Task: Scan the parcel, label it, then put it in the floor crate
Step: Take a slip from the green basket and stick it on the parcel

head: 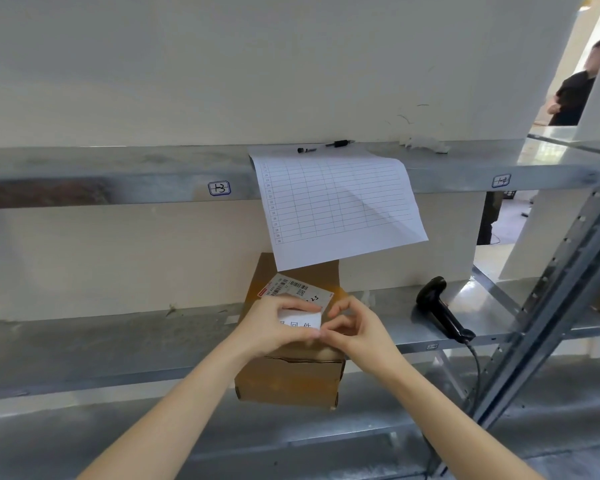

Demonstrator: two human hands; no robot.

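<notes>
A brown cardboard parcel [291,379] sits on the metal shelf [118,344], its front overhanging the shelf edge. A printed shipping label [291,287] is stuck on its top. My left hand [274,323] pinches a small white label [302,320] with black characters, held just above the parcel's top. My right hand [357,327] meets it at the label's right edge, fingertips curled against it. A black handheld barcode scanner [439,308] lies on the shelf to the right, its cable trailing down. The floor crate is out of view.
A ruled paper sheet [340,202] hangs from the upper shelf [118,174] over the parcel's back. Two pens [323,147] lie on that shelf. A slanted metal upright [548,306] stands at right. A person [575,88] in dark clothes stands far right.
</notes>
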